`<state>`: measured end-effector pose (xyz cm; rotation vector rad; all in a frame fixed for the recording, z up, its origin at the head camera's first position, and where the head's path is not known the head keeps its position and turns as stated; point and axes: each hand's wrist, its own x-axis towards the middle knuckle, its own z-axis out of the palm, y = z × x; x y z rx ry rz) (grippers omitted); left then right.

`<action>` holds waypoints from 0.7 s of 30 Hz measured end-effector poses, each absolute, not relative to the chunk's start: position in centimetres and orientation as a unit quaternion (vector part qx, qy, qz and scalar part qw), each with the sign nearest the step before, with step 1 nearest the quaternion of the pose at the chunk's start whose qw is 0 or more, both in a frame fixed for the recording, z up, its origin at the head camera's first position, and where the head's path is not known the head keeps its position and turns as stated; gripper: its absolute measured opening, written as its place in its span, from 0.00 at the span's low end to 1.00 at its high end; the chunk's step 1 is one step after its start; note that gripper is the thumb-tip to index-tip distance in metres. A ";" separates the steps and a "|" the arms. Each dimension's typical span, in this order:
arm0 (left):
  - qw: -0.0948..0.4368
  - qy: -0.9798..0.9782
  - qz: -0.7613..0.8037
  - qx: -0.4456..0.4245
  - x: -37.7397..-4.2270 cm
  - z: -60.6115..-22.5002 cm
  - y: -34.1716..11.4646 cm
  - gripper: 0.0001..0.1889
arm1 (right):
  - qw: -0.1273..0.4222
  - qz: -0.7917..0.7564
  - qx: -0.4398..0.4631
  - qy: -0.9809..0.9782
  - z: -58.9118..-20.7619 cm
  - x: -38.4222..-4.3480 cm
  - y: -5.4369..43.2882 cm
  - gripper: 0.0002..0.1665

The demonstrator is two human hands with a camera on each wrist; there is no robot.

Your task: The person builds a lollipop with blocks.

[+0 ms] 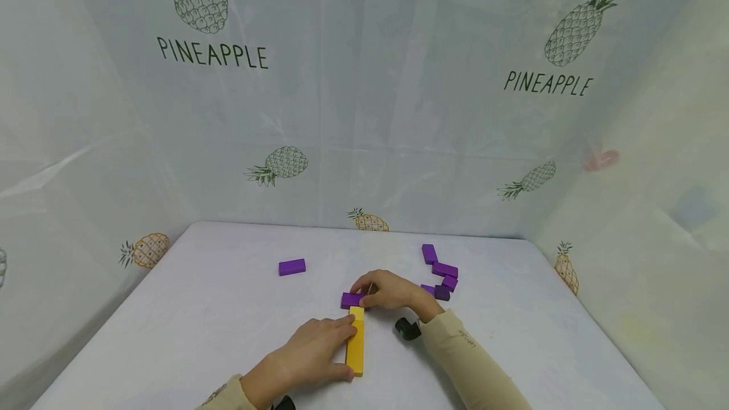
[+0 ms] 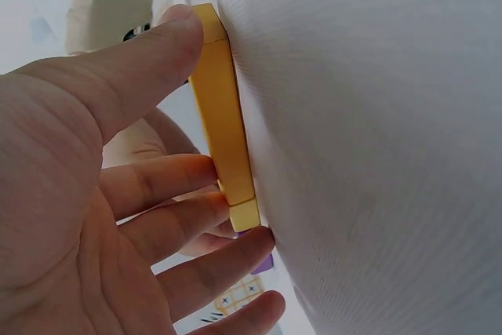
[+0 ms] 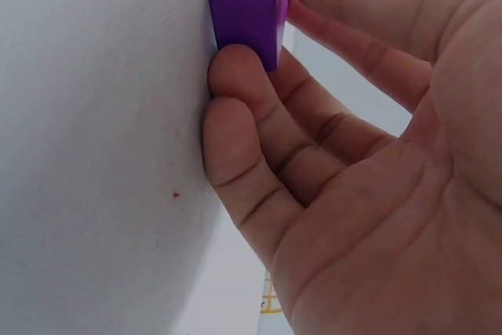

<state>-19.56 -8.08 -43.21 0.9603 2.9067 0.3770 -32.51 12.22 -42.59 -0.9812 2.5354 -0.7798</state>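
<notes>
A long yellow bar (image 1: 355,348), with a seam near its far end, lies on the white table pointing away from me. My left hand (image 1: 310,351) is along its left side, thumb at the near end and fingertips touching it further up; the fingers are mostly straight. Across the bar's far end lies a purple block (image 1: 351,300). My right hand (image 1: 390,291) pinches this block between thumb and fingers from the right. In the right wrist view the purple block (image 3: 245,5) stands on the cloth, fingertips against its side.
Several purple blocks (image 1: 445,269) form a crooked chain at the back right, one of them darker. A single purple block (image 1: 292,267) lies at the back left. A pineapple-printed curtain (image 1: 364,112) hangs behind the table (image 1: 188,309) and along both sides.
</notes>
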 end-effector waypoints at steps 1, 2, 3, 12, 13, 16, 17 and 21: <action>0.028 0.942 0.122 0.312 -19.6 -43.2 -8.1 0.35 | 0.157 -0.274 -0.343 0.885 -42.6 -32.5 12.2 0.13; 0.026 0.942 0.121 0.312 -19.6 -43.2 -8.0 0.35 | 0.157 -0.275 -0.343 0.884 -42.7 -32.5 12.2 0.13; 0.025 0.942 0.120 0.312 -19.5 -43.2 -8.0 0.35 | 0.157 -0.275 -0.344 0.884 -42.8 -32.6 12.2 0.13; 0.030 0.943 0.123 0.307 -19.4 -43.2 -7.9 0.36 | 0.161 -0.285 -0.347 0.879 -42.9 -32.5 12.2 0.13; 0.034 0.943 0.124 0.306 -19.5 -43.2 -7.9 0.37 | 0.162 -0.286 -0.346 0.879 -42.8 -32.4 12.2 0.12; 0.045 0.944 0.127 0.302 -19.5 -43.1 -7.8 0.39 | 0.163 -0.287 -0.347 0.878 -42.7 -32.3 12.1 0.12; 0.046 0.944 0.127 0.302 -19.5 -43.1 -7.8 0.40 | 0.164 -0.286 -0.347 0.878 -42.7 -32.3 12.1 0.12; 0.044 0.943 0.121 0.306 -19.5 -43.1 -7.8 0.39 | 0.164 -0.285 -0.346 0.879 -42.6 -32.3 12.1 0.12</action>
